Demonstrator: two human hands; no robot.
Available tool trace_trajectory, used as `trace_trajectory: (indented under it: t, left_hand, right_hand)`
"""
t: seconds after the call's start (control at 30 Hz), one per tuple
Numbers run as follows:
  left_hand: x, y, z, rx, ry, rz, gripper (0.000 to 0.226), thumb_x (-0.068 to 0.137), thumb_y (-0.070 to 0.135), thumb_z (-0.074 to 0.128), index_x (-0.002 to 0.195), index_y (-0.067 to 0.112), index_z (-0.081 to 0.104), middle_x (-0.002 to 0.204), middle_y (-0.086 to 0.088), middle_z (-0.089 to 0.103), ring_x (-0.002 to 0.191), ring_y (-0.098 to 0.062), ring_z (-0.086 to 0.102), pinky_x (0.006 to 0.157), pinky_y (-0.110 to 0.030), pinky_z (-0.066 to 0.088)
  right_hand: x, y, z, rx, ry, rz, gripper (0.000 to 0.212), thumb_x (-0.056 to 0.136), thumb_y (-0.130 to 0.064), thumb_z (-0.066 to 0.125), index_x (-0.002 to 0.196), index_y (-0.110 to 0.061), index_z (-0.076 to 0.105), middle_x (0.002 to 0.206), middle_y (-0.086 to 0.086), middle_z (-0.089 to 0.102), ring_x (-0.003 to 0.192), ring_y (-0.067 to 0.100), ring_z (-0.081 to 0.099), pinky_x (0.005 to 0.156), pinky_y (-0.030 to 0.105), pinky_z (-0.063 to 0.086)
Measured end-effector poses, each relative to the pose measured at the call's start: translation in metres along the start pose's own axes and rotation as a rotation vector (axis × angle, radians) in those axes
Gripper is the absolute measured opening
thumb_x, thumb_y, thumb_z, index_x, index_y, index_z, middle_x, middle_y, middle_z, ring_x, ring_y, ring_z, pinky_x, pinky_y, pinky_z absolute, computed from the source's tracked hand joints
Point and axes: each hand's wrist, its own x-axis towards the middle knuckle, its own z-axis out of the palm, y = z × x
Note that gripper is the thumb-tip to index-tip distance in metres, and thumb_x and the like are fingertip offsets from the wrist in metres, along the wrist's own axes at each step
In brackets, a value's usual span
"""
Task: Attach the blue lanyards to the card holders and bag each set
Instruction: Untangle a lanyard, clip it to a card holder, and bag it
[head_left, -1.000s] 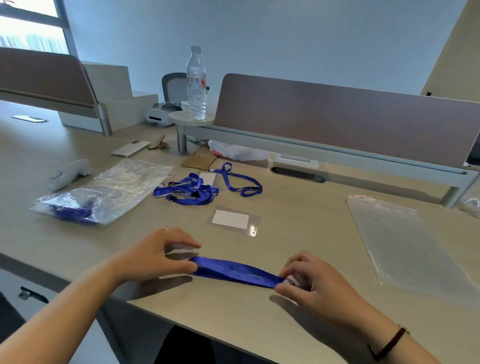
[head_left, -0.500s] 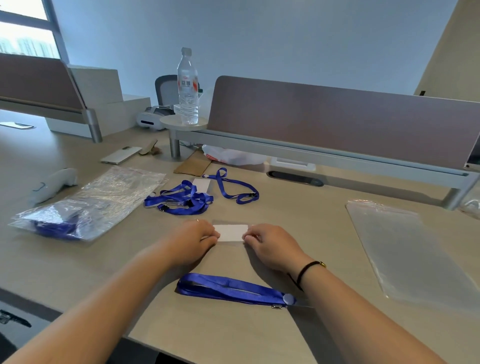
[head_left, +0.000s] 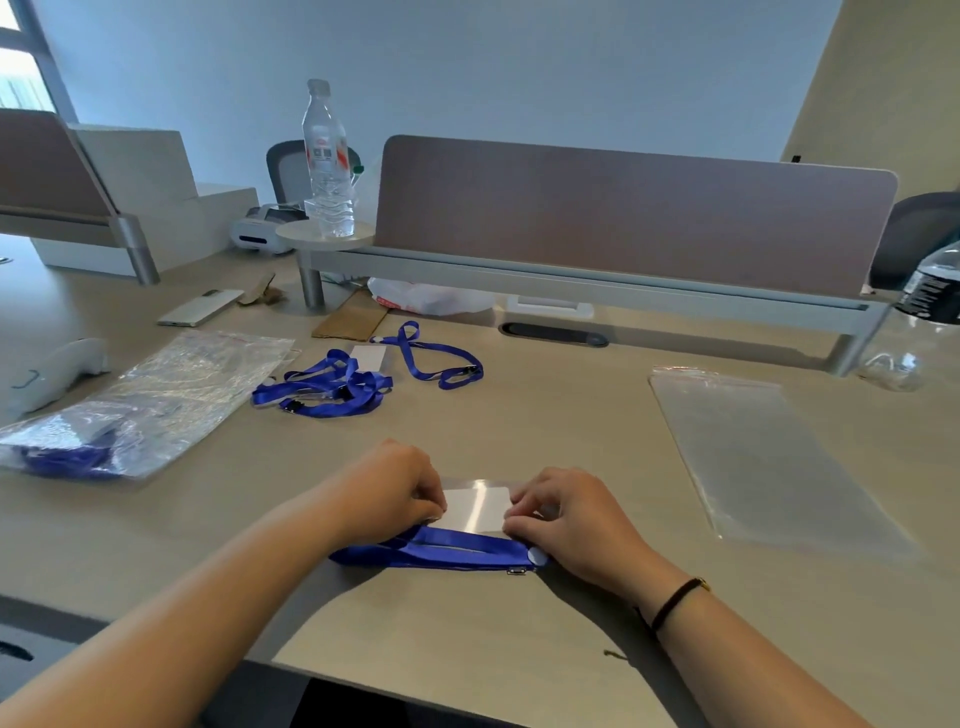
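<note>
**Bringing holder and lanyard together for the clip**

Lying nearest the desk's front edge, a folded blue lanyard (head_left: 441, 552) stretches flat between the two wrists, its white disc and small metal clip (head_left: 517, 570) at the right end, just under the right hand. Just beyond it sits a clear card holder (head_left: 479, 508) with a white card inside, touching or nearly touching the strap's upper edge. The left hand (head_left: 387, 493) pinches the holder's left end with curled fingers; the right hand (head_left: 563, 512) grasps its right end the same way. Neither hand holds the lanyard.

By my reading, the step in hand is positioning this holder for attachment; the clip is not yet joined to it. The next move likely calls for one hand to let go and take up the clip, open it, and thread it through the holder's slot, which I cannot make out here.

Farther right, an empty clear bag (head_left: 758, 457) lies flat, probably meant for this set. Farther left, a filled bag (head_left: 119, 415) shows blue strap inside. Beyond, mid-desk, a tangle of loose lanyards (head_left: 327, 387) with another card awaits. A water bottle (head_left: 327, 161) stands at the back by the desk divider (head_left: 623, 213).
</note>
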Motion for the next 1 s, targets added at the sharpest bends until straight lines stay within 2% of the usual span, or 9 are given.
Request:
trace_trajectory:
  t: [0.13,0.27,0.37,0.47,0.63,0.7,0.8,0.93,1.0]
  left_hand:
    - [0.002,0.0,-0.001,-0.125,0.005,-0.053,0.008,0.092,0.027,0.07,0.097,0.029,0.075,0.089,0.016,0.068,0.084,0.001,0.063,0.079,-0.013,0.051]
    - [0.014,0.011,0.001,-0.243,0.112,-0.097,0.009,0.092,0.026,0.069,0.088,0.034,0.068,0.088,0.014,0.07,0.084,-0.002,0.065,0.075,-0.014,0.052]
    - [0.032,0.037,-0.001,-0.285,0.164,-0.066,0.009,0.093,0.026,0.068,0.091,0.034,0.067,0.088,0.015,0.068,0.083,0.001,0.064,0.071,-0.012,0.048]
    - [0.064,0.078,0.001,-0.342,0.175,-0.007,0.005,0.094,0.025,0.067,0.096,0.028,0.07,0.089,0.013,0.068,0.083,0.001,0.064,0.069,-0.011,0.047]
    - [0.14,0.154,0.02,-0.434,0.169,0.052,0.02,0.096,0.029,0.063,0.113,0.023,0.071,0.112,0.005,0.07,0.1,-0.007,0.064,0.084,-0.021,0.051]
    - [0.166,0.175,0.032,-0.412,0.15,0.025,0.031,0.096,0.034,0.062,0.125,0.024,0.066,0.13,0.004,0.064,0.118,-0.015,0.06,0.099,-0.031,0.05]
    - [0.192,0.197,0.049,-0.409,0.127,0.017,0.049,0.097,0.038,0.061,0.143,0.021,0.052,0.148,0.001,0.052,0.132,-0.016,0.053,0.109,-0.034,0.043]
    - [0.217,0.216,0.076,-0.289,0.107,0.025,0.066,0.1,0.049,0.048,0.157,0.023,0.028,0.169,-0.003,0.008,0.155,-0.021,0.01,0.124,-0.037,0.015]
    - [0.225,0.22,0.087,-0.189,0.16,-0.008,0.066,0.101,0.053,0.04,0.158,0.023,0.023,0.169,-0.006,0.006,0.156,-0.023,0.006,0.126,-0.038,0.011]
  right_hand:
    - [-0.003,-0.005,-0.003,0.111,-0.016,0.065,0.007,0.08,-0.032,0.079,0.085,-0.029,0.081,0.094,-0.013,0.071,0.092,0.007,0.064,0.087,0.033,0.056]
    - [-0.005,0.003,-0.018,0.294,0.094,0.183,0.004,0.085,-0.03,0.075,0.086,-0.027,0.078,0.085,-0.006,0.074,0.082,0.011,0.069,0.078,0.034,0.06]
    - [-0.01,0.019,-0.043,0.288,0.143,0.157,0.005,0.088,-0.028,0.074,0.084,-0.029,0.077,0.083,-0.011,0.074,0.081,0.004,0.068,0.073,0.022,0.055]
    - [-0.014,0.046,-0.076,0.224,0.202,0.157,0.006,0.088,-0.029,0.074,0.083,-0.028,0.078,0.082,-0.014,0.074,0.081,0.002,0.067,0.075,0.023,0.054]
    - [-0.002,0.115,-0.131,-0.016,0.32,0.274,0.014,0.089,-0.022,0.068,0.082,-0.034,0.07,0.092,-0.016,0.071,0.094,0.01,0.065,0.084,0.032,0.052]
    - [0.005,0.142,-0.148,-0.116,0.322,0.348,0.01,0.089,-0.027,0.065,0.096,-0.034,0.069,0.109,-0.012,0.069,0.105,0.012,0.063,0.09,0.031,0.051]
    - [0.009,0.169,-0.155,-0.162,0.341,0.41,0.033,0.088,-0.05,0.066,0.117,-0.033,0.065,0.124,-0.009,0.064,0.109,0.012,0.063,0.095,0.035,0.053]
    - [0.011,0.181,-0.145,-0.351,0.309,0.404,0.055,0.082,-0.076,0.052,0.119,-0.037,0.065,0.125,-0.013,0.062,0.116,0.014,0.056,0.098,0.035,0.044]
    - [0.013,0.184,-0.143,-0.418,0.316,0.411,0.053,0.083,-0.076,0.051,0.115,-0.037,0.068,0.12,-0.014,0.062,0.113,0.014,0.055,0.096,0.035,0.04]
